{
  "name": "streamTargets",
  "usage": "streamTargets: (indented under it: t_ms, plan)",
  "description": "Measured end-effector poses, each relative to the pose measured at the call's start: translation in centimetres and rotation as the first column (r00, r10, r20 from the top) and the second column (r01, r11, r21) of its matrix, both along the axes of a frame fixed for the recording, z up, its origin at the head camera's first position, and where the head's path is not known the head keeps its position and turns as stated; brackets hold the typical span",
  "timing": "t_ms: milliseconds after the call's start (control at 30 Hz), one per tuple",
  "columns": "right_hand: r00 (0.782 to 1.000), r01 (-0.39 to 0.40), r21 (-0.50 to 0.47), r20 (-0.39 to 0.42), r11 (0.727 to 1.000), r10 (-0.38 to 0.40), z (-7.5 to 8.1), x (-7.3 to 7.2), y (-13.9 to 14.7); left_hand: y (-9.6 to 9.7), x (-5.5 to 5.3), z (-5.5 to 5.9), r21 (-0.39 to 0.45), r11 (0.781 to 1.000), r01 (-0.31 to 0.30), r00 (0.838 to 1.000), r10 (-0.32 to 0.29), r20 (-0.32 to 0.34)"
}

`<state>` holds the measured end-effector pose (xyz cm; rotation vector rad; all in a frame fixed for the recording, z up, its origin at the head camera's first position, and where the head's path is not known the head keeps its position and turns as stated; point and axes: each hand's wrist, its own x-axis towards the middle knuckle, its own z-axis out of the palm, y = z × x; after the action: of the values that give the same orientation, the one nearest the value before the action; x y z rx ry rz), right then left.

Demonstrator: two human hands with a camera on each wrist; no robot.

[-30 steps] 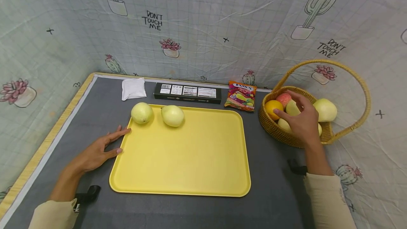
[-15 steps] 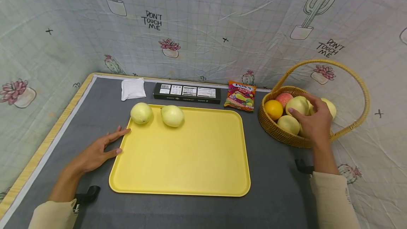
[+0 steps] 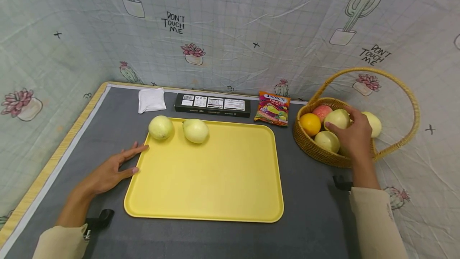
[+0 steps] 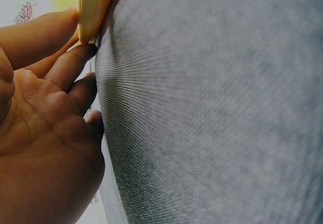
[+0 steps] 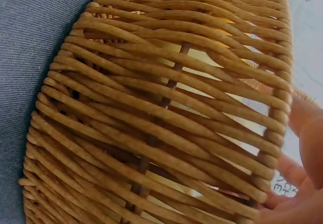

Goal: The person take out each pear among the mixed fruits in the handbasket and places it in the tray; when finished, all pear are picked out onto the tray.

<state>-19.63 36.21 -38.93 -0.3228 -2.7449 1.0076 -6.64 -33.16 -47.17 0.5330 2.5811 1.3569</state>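
My right hand (image 3: 355,133) reaches into a wicker basket (image 3: 316,153), thumb and fingers curled round a pale green, round fruit (image 3: 337,120) among the others. Beside that fruit are an orange (image 3: 310,124), a red apple-like fruit (image 3: 322,112), another pale green fruit (image 3: 326,142) and a larger pale one (image 3: 373,124). In the right wrist view the woven wall (image 5: 166,108) covers most of the fruit. My left hand (image 3: 108,171) rests at the left edge of a yellow tray (image 3: 212,171), its extended index finger and thumb touching the rim.
Two pale green fruits, a round one (image 3: 160,127) and a stemmed one (image 3: 195,130), sit at the tray's back left. Behind are a white packet (image 3: 151,100), a long black box (image 3: 212,105) and a candy bag (image 3: 272,108). The basket's tall handle (image 3: 413,99) arches rightward.
My right hand first shifted right across the basket, uncovering the front fruits, and now closes round the pale green fruit. The left hand and tray stay put.
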Motion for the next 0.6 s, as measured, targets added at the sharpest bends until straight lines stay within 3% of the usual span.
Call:
streamTargets:
  t_ms: [233,400,600]
  plan:
    - [0.998,-0.009,0.132,-0.056,0.991,0.016,-0.4,-0.5,-0.2,0.0,-0.1,0.0,-0.006,1.0,-0.008,1.0,0.008,0.013]
    - [0.994,-0.014,0.146,-0.104,0.989,0.029,-0.8,-0.5,-0.2,-0.1,0.0,0.0,0.016,1.0,-0.012,0.999,0.011,0.043]
    - [0.992,0.013,0.133,-0.122,0.991,0.004,-1.0,-0.3,-0.1,0.0,-0.1,0.0,0.013,1.0,0.008,1.0,-0.008,0.001]
